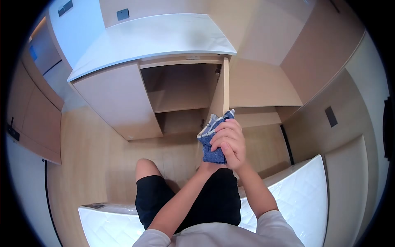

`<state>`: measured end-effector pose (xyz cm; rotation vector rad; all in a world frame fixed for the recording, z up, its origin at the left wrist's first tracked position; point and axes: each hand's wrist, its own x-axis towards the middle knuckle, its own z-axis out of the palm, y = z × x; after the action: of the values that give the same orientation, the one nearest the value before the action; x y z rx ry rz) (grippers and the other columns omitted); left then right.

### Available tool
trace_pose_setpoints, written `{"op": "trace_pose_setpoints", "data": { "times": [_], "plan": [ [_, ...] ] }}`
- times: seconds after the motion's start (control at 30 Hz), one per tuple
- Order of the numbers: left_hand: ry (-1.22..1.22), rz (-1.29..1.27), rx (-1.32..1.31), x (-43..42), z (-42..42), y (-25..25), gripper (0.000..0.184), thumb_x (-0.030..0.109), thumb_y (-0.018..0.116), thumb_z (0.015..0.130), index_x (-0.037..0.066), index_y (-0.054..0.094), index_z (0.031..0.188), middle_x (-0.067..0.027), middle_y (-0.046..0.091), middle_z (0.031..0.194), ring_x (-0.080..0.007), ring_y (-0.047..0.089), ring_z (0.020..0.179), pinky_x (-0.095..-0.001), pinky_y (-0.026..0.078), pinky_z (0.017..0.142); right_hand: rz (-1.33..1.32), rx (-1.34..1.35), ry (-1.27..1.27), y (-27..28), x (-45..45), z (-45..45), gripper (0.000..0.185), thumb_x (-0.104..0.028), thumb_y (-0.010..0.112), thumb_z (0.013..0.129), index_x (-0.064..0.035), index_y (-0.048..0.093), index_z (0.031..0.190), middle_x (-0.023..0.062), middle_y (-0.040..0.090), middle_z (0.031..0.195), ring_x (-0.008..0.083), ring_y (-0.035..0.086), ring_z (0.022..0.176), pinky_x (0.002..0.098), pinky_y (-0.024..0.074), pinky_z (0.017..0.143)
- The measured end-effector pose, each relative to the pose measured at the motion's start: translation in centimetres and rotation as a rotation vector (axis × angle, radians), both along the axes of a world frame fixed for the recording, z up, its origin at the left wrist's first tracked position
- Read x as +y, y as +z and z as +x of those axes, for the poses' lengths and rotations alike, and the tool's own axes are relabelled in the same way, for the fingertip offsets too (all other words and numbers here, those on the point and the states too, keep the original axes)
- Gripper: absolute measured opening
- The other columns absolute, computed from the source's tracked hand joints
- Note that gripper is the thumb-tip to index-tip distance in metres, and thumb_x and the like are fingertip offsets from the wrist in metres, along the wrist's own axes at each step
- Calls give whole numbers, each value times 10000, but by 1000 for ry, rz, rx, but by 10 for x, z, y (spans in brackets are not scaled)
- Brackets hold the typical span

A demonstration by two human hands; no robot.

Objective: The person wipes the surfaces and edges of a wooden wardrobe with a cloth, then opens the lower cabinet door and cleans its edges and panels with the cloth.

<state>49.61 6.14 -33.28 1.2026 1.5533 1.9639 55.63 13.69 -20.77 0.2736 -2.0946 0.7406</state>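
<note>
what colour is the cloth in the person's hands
Blue with pale stripes, the cloth shows best in the head view.

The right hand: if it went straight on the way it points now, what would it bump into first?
The right hand would meet the blue cloth first, as its fingers already lie on it. Next would probably come the open cabinet door, though depth is hard to judge.
</note>
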Motion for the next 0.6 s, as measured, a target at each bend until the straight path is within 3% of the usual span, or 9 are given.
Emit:
{"op": "trace_pose_setpoints", "data": {
  "times": [0.1,0.27,0.3,0.33,0.37,0.4,0.47,0.5,0.6],
  "plan": [
    [49,-40,125,-4,4,18,481,161,723,898,34,535,1323,-95,565,1362,-197,572,1255,-352,450,1081,50,-18,82,4,13,-7,212,-189,584,889,-100,654,710,42,681,830,284,626,943,450,440,931],
    [-104,-292,-147,-77,-7,16,365,186,682,974,45,582,1296,-103,623,1297,-226,619,1203,-371,490,1028,14,18,91,2,9,-12,196,-178,596,858,-101,647,685,38,674,786,276,631,902,447,442,926],
    [-94,-305,-176,-114,-5,23,312,210,674,996,52,621,1260,-108,659,1277,-244,630,1204,-390,496,1017,-4,23,92,1,10,-9,191,-177,599,852,-101,647,684,37,675,785,274,631,901,447,442,926],
    [-131,-347,-84,-158,-14,8,183,157,650,1012,22,691,1128,-93,710,1105,-210,675,1080,-353,530,929,-21,30,92,0,10,-9,186,-176,602,846,-100,647,682,36,676,784,272,631,901,446,442,926],
    [-124,-489,-229,-209,-19,-10,145,113,635,1006,7,712,944,-61,689,922,-159,667,898,-304,530,803,-26,39,93,0,10,-10,184,-176,603,844,-100,648,682,37,677,786,272,631,901,446,442,926],
    [-42,-482,-294,-264,-20,-28,154,68,612,989,24,679,858,-24,626,809,-116,590,738,-265,477,663,-32,45,92,-1,9,-10,182,-176,605,841,-100,650,683,37,678,788,271,631,901,447,443,925],
    [260,-785,-520,-396,-16,-63,231,123,554,964,53,618,753,26,535,695,-78,507,646,-258,395,566,-52,58,77,-3,8,-10,190,-176,602,844,-97,653,680,38,680,786,272,630,900,448,441,920],
    [439,-897,-645,-473,-2,-95,286,116,516,969,67,604,702,-12,495,571,-108,447,489,-296,353,453,-65,67,71,-4,6,-10,200,-177,598,850,-96,652,675,38,681,781,272,630,898,448,439,920],
    [506,-1408,-770,-593,63,-116,285,171,519,966,57,666,750,-50,537,601,-163,496,500,-341,394,463,-82,99,66,-4,4,-14,237,-187,589,872,-96,649,663,36,682,769,270,629,892,448,434,919]
  ]
}}
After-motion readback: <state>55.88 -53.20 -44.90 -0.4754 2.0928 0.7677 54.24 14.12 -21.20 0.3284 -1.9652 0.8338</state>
